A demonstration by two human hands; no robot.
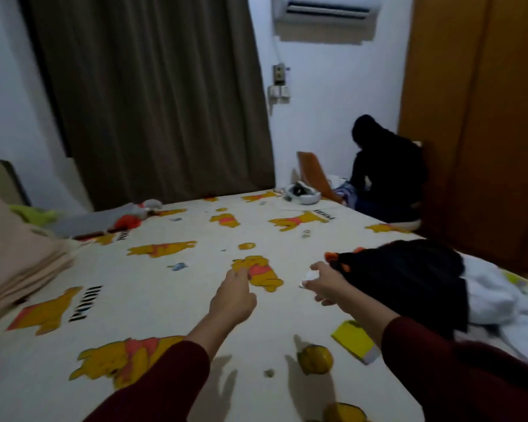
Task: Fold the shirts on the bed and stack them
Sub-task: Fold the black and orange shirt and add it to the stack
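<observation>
Head view shows me reaching: right hand (325, 281) pinching something small and white beside the black shirt (409, 275) on the bed (165, 269), left hand (233, 296) loosely curled, empty; next, grasp that shirt.

Two hands (233, 295) (325, 283), one black shirt (409, 275), one beige folded stack (16, 254), one yellow card (355, 341), one seated person (384, 175).
</observation>
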